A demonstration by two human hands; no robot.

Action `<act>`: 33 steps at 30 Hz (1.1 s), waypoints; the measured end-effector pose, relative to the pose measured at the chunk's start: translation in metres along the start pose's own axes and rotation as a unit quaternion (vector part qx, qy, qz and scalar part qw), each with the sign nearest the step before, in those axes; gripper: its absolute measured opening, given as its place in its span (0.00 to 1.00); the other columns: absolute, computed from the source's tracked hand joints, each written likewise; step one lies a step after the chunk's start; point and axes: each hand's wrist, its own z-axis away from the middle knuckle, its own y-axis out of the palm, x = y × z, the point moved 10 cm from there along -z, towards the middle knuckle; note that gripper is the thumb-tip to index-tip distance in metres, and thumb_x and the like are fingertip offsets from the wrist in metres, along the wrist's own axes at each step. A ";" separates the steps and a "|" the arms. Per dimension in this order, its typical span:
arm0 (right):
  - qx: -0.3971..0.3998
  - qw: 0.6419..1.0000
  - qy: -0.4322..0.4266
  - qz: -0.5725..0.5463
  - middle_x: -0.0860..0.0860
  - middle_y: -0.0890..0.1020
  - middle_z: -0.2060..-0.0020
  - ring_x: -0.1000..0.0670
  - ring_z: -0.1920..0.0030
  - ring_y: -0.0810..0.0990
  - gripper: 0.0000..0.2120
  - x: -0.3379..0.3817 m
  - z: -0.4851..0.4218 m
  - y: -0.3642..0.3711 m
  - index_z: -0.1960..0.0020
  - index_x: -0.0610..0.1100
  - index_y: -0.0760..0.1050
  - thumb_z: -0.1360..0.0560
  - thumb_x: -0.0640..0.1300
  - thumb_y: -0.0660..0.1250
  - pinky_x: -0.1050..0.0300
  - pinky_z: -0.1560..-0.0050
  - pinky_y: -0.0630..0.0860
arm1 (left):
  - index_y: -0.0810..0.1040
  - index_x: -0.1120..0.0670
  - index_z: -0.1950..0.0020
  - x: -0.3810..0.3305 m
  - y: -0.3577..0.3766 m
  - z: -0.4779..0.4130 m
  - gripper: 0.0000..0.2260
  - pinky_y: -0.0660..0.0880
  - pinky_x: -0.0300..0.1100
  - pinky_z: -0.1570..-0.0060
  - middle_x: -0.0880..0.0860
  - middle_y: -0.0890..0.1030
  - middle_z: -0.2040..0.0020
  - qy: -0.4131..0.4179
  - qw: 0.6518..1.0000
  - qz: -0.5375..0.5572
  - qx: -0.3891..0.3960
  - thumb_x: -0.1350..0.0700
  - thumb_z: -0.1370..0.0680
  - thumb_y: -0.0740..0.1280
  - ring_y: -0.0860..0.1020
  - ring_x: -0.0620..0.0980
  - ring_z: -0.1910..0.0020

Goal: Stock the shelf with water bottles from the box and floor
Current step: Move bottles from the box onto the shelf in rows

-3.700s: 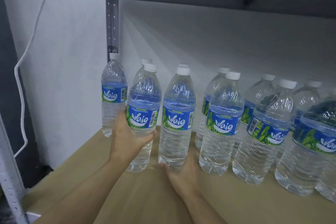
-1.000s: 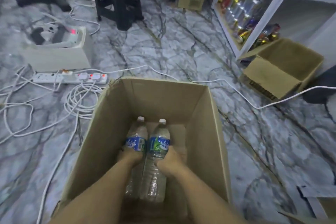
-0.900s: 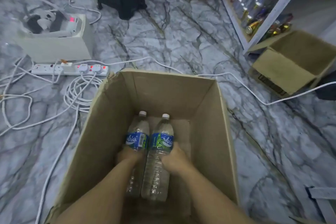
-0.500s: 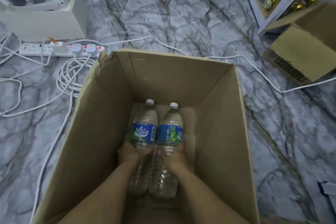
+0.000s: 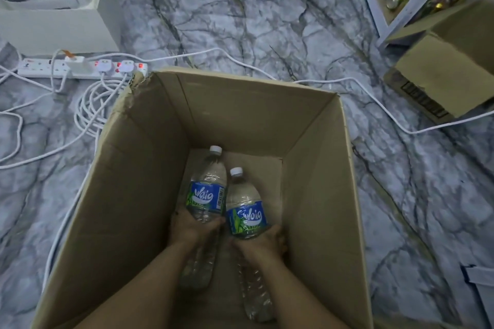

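Both bottles now apart; left hand (image 5: pixel 191 227) grips left bottle (image 5: pixel 205 195), right hand (image 5: pixel 263 242) right bottle (image 5: pixel 247 215), fingers mostly hidden

Open cardboard box (image 5: pixel 128 195) on the floor (image 5: pixel 267 21), viewed from above. Inside it, two water bottles side by side, caps toward the far wall: left bottle (image 5: pixel 207 189) in the left hand (image 5: pixel 191 227), right bottle (image 5: pixel 244 208) in the right hand (image 5: pixel 263 242), set slightly nearer. Power strip (image 5: pixel 80 68) and coiled cable (image 5: pixel 91 104) lie beyond the box's far-left corner; second cardboard box (image 5: pixel 441 69) far right, before a shelf unit (image 5: pixel 374 2).
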 end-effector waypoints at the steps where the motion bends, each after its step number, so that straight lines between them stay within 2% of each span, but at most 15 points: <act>1: 0.008 1.000 -0.007 -0.019 0.44 0.65 0.30 0.42 0.28 0.65 0.56 0.001 -0.003 0.002 0.28 0.44 0.53 0.43 0.59 0.82 0.48 0.30 0.68 | 0.71 0.57 0.34 0.000 0.000 -0.002 0.39 0.73 0.42 0.47 0.55 0.78 0.43 0.000 1.000 0.002 0.006 0.50 0.40 0.83 0.77 0.54 0.46; 4: 0.011 0.999 -0.023 -0.024 0.49 0.74 0.37 0.47 0.37 0.76 0.52 0.006 -0.006 0.005 0.31 0.46 0.61 0.47 0.56 0.83 0.49 0.37 0.76 | 0.71 0.57 0.34 0.000 0.001 -0.005 0.40 0.72 0.40 0.50 0.56 0.78 0.40 -0.017 1.000 -0.009 0.015 0.51 0.41 0.83 0.78 0.55 0.42; 6: 0.027 0.999 -0.033 -0.024 0.51 0.81 0.44 0.51 0.45 0.81 0.44 0.010 -0.008 0.004 0.35 0.47 0.72 0.48 0.52 0.84 0.55 0.46 0.80 | 0.70 0.57 0.33 -0.004 0.002 -0.003 0.41 0.72 0.40 0.50 0.57 0.78 0.38 -0.017 0.999 -0.026 0.013 0.51 0.41 0.84 0.77 0.55 0.41; 8: 0.031 0.999 -0.029 -0.027 0.51 0.83 0.47 0.52 0.50 0.81 0.35 0.012 -0.009 -0.001 0.40 0.47 0.76 0.45 0.49 0.84 0.61 0.53 0.79 | 0.71 0.57 0.34 -0.006 0.000 -0.002 0.40 0.72 0.40 0.49 0.57 0.78 0.38 -0.023 0.999 -0.037 0.019 0.52 0.41 0.83 0.77 0.55 0.40; 12: -0.001 0.998 -0.044 -0.042 0.48 0.79 0.41 0.48 0.42 0.79 0.42 0.015 0.002 -0.021 0.34 0.44 0.70 0.43 0.46 0.84 0.57 0.43 0.78 | 0.78 0.58 0.39 -0.018 -0.007 0.006 0.31 0.72 0.37 0.54 0.57 0.81 0.42 -0.032 0.994 -0.099 0.043 0.50 0.38 0.82 0.80 0.54 0.44; 15: -0.020 0.994 -0.090 -0.054 0.48 0.78 0.40 0.48 0.41 0.79 0.43 0.028 0.014 -0.041 0.33 0.45 0.67 0.43 0.44 0.84 0.56 0.42 0.77 | 0.77 0.59 0.39 -0.031 -0.018 0.019 0.33 0.73 0.38 0.57 0.57 0.82 0.44 -0.008 0.989 -0.145 0.035 0.48 0.39 0.81 0.81 0.54 0.47; 19: -0.051 0.989 -0.130 -0.037 0.47 0.78 0.39 0.46 0.39 0.78 0.46 0.045 0.038 -0.072 0.32 0.43 0.66 0.44 0.50 0.83 0.54 0.42 0.78 | 0.73 0.58 0.38 -0.060 -0.040 0.046 0.37 0.74 0.41 0.51 0.57 0.79 0.41 0.038 0.985 -0.165 0.007 0.48 0.41 0.82 0.78 0.56 0.43; 23: -0.064 0.983 -0.165 -0.046 0.46 0.77 0.39 0.45 0.38 0.78 0.43 0.065 0.073 -0.107 0.34 0.43 0.66 0.42 0.52 0.82 0.54 0.44 0.77 | 0.72 0.55 0.45 -0.087 -0.075 0.092 0.33 0.75 0.46 0.49 0.56 0.79 0.48 0.064 0.990 -0.124 -0.037 0.45 0.43 0.82 0.78 0.58 0.44; 26: -0.058 0.976 -0.198 -0.068 0.49 0.78 0.43 0.47 0.42 0.79 0.40 0.080 0.108 -0.135 0.38 0.45 0.67 0.43 0.53 0.83 0.57 0.49 0.77 | 0.70 0.54 0.49 -0.114 -0.105 0.144 0.31 0.72 0.47 0.51 0.52 0.77 0.55 0.131 0.985 -0.062 -0.095 0.46 0.43 0.82 0.78 0.57 0.45; 30: -0.080 0.952 -0.275 -0.105 0.55 0.81 0.50 0.53 0.47 0.81 0.36 0.104 0.173 -0.184 0.43 0.50 0.71 0.46 0.57 0.82 0.56 0.48 0.80 | 0.72 0.53 0.48 -0.151 -0.133 0.210 0.34 0.73 0.46 0.54 0.49 0.80 0.55 0.229 0.962 0.047 -0.139 0.42 0.46 0.82 0.80 0.54 0.50; 33: -0.100 0.916 -0.342 -0.184 0.59 0.85 0.56 0.62 0.55 0.83 0.32 0.114 0.223 -0.233 0.46 0.51 0.76 0.46 0.55 0.84 0.64 0.54 0.79 | 0.73 0.49 0.46 -0.191 -0.147 0.251 0.40 0.78 0.50 0.49 0.45 0.82 0.54 0.298 0.936 0.118 -0.144 0.34 0.52 0.78 0.81 0.49 0.52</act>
